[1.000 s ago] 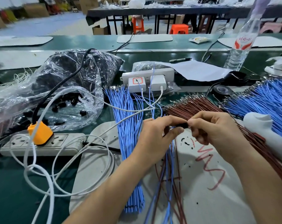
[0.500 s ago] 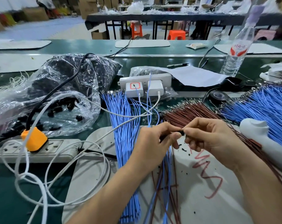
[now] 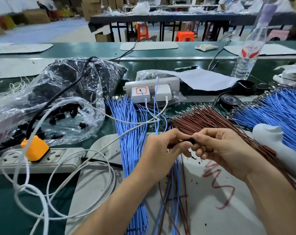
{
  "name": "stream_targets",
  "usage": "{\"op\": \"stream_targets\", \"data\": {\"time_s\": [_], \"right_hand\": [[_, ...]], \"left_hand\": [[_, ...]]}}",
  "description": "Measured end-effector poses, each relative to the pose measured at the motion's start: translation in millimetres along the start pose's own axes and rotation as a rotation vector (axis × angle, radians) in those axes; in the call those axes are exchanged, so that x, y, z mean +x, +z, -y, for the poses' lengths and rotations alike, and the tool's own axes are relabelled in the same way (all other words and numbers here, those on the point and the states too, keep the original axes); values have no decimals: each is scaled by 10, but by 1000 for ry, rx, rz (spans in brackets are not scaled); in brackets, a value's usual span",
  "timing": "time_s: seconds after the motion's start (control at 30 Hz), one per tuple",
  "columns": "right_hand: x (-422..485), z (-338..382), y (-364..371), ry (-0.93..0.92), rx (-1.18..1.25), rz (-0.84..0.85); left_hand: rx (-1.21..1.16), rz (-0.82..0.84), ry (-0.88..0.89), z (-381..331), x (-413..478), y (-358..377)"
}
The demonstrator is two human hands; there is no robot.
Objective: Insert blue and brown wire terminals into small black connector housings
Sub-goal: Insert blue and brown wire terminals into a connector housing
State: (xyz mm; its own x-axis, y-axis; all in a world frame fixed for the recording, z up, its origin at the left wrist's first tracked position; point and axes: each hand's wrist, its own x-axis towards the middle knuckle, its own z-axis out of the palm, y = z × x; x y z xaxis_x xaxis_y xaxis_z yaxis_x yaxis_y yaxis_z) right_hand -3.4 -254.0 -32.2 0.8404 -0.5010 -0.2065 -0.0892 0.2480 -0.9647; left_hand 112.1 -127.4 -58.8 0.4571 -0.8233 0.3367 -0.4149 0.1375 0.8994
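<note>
**Pinching a connector housing over the mat**

Noted small black connector housing [image 3: 191,141] pinched between curled fingertips of left hand [image 3: 162,150] and right hand [image 3: 218,148], above white mat [image 3: 211,211] near front edge of worktop [image 3: 8,209]. Logged loose blue and brown wires [image 3: 175,175] hanging below left hand. Recorded brown wire bundle [image 3: 203,118] just behind, blue wire bundle [image 3: 132,133] just left.

A power strip [image 3: 62,160] carrying an orange plug [image 3: 35,148] lies left among looped white cable [image 3: 25,189]; farther back stand a white charger block [image 3: 160,82], a paper sheet [image 3: 203,79], a pen [image 3: 186,67] and a water bottle [image 3: 247,55].
</note>
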Motion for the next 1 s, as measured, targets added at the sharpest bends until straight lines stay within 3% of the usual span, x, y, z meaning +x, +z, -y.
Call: {"op": "stream_targets", "data": {"time_s": [0.23,0.37,0.63,0.8,1.0], "right_hand": [[28,-36,47,-34,73,-9],[52,-72,82,-60,136,-13],[42,-57,39,26,135,21],[38,-69,11,-6,39,53],[37,-86,13,-11,101,77]], "left_hand": [[-28,-5,-99,52,38,-9],[73,-5,-81,87,45,-12],[-38,55,-76,44,17,4],[-4,66,-81,64,12,3],[-10,46,-39,51,12,-2]]}}
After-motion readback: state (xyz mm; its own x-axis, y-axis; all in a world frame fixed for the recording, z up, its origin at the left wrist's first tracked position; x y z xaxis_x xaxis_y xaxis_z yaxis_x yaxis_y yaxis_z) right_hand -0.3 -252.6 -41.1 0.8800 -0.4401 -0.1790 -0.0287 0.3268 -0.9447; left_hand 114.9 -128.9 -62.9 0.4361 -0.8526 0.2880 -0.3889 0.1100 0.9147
